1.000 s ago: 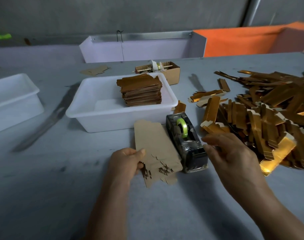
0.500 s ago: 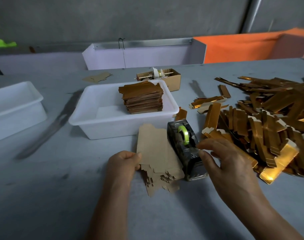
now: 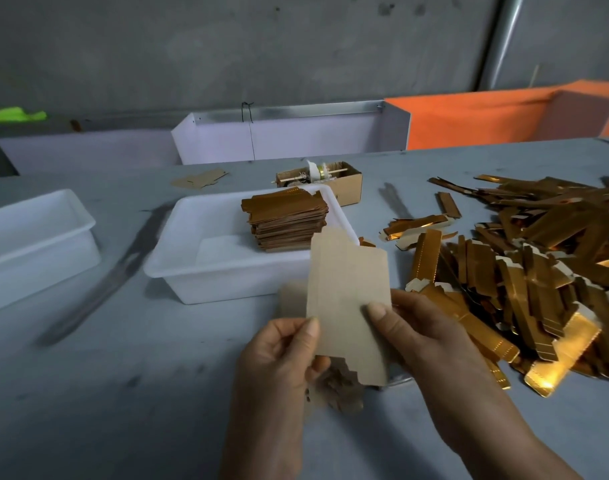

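Both hands hold one flat cardboard blank (image 3: 348, 289) up off the tabletop (image 3: 123, 393), its plain brown side toward the camera and its long axis running up and away, so that its far end overlaps the near rim of the white tub (image 3: 178, 271) in the view. The left hand (image 3: 278, 355) pinches the lower left edge, thumb on the front face and the other fingers curled behind; the right hand (image 3: 424, 334) pinches the right edge a little higher, thumb flat on the face, fingers hidden behind the card. Both forearms come in from the bottom of the view and meet at the card, wrists fairly straight. The step looks like folding this blank along its faint lengthwise creases, as the gold folded pieces (image 3: 538, 271) heaped to the right suggest. To do it well, the thumbs should sit just beside a crease rather than on it, the fingers behind acting as the edge to bend over, and the fold should run evenly from the notched near end to the far end so the panels line up square. A light grip matters, since thin card dents easily. More brown blanks (image 3: 337, 393) lie on the tabletop directly beneath the hands, and a stack of gold blanks (image 3: 285, 220) sits in the tub.
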`<state>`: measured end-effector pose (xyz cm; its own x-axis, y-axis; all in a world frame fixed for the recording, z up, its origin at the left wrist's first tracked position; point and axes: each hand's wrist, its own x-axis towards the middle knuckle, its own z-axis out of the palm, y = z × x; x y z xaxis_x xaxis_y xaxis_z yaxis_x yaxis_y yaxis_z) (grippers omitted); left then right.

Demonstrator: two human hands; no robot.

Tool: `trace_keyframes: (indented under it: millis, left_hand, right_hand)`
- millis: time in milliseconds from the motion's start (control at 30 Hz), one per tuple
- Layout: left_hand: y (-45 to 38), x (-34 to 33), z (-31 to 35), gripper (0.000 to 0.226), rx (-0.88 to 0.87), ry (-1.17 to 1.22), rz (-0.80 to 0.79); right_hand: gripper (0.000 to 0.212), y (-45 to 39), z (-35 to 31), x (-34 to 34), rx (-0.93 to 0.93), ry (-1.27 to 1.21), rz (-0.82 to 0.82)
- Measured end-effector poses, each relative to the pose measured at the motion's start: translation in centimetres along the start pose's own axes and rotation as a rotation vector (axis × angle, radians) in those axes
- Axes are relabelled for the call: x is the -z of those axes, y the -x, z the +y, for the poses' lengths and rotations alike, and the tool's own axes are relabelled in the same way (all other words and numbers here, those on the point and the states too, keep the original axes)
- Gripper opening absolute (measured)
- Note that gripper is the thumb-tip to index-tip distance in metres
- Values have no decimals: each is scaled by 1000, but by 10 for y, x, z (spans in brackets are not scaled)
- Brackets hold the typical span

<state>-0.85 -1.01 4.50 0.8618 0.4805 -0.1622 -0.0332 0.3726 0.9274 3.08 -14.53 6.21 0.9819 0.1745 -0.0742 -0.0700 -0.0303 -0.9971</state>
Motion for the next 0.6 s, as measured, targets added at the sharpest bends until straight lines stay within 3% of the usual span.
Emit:
trace_keyframes:
  millis: [133,200,300,400,600]
  left_hand:
    - [4,-4,-2,17,19,-6,-51]
    - [5,-3,0,7,8,-44,-111]
    - [5,-3,7,24,-1,-90,-199]
    - [6,-5,10,31,-22,-169,-187]
    - [9,-9,7,33,-11,-187,-194]
  right_hand:
    - [22,1,-3,1,-44,-13,31]
    - [23,2,-5,3,-35,-9,13]
    - [18,6,-5,1,-43,23,-80]
    - [20,8,-3,1,-61,32,-131]
    - [22,13,-3,6,3,31,-61]
